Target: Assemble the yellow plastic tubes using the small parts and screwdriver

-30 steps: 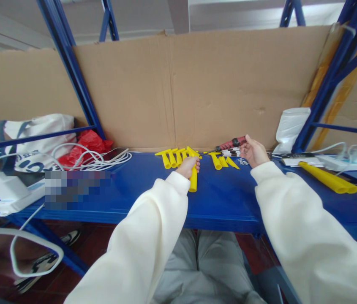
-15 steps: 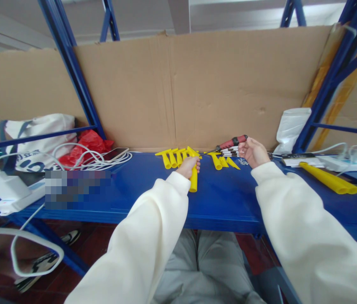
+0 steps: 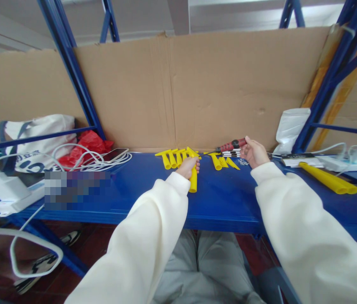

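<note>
My left hand (image 3: 190, 168) is closed around a yellow T-shaped tube piece (image 3: 193, 183) above the blue shelf top. A screwdriver with a red and black handle (image 3: 230, 145) points left, its shaft reaching the yellow piece at my left fingers. The fingers of my right hand (image 3: 254, 153) pinch the end of that handle. Several small yellow pieces (image 3: 166, 161) lie in a row left of my left hand. More yellow pieces (image 3: 217, 163) sit between the two hands, beside some white sticks partly behind the screwdriver.
Two long yellow tubes (image 3: 330, 179) lie at the right, near a white power strip (image 3: 339, 162). Cardboard (image 3: 222, 84) stands along the back. White cables (image 3: 102, 158), a red bag (image 3: 89, 145) and a cloth bag (image 3: 43, 141) are at the left.
The screwdriver handle and my right fingertips have shifted very slightly, and the handle looks turned a little. My left hand has stayed in place on the yellow piece.
</note>
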### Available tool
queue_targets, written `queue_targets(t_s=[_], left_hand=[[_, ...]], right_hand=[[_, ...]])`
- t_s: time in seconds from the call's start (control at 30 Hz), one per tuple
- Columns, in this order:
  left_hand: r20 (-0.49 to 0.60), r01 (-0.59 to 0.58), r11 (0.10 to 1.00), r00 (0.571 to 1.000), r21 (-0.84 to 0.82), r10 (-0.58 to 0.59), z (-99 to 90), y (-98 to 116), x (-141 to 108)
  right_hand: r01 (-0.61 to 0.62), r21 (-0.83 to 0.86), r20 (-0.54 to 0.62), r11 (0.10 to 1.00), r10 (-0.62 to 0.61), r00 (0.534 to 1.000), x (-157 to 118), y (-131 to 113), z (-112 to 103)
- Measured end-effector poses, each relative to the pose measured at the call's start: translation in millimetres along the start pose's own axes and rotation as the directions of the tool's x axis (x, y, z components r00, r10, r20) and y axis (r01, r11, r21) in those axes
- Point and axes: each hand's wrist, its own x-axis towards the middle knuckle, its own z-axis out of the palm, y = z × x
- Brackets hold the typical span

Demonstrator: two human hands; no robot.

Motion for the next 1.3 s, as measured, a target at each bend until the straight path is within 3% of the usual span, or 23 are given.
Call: queue_targets(t_s=[0.5, 0.77, 0.97, 1.3], left_hand=[[0.001, -0.003, 1.000, 1.000, -0.020, 0.003, -0.4, -1.7, 2.5], [-0.008, 0.000, 1.000, 1.000, -0.004, 0.000, 0.0, -0.8, 1.3], [0.005, 0.006, 1.000, 1.000, -0.002, -0.006, -0.2, -1.0, 0.7], [0.021, 0.005, 1.000, 1.000, -0.004, -0.005, -0.5, -1.6, 1.5]], right_hand=[[0.023, -0.004, 0.116, 1.000, -0.022, 0.993, -2.6, -2.7, -0.1], [0.041, 0.012, 0.035, 0.999, -0.042, 0.999, -1.4, -1.2, -0.5], [-0.013, 0.011, -0.007, 1.000, 0.013, 1.000, -1.1, -1.0, 1.1], [0.057, -0.007, 0.042, 0.998, -0.057, 0.997, -4.6, -2.6, 3.3]])
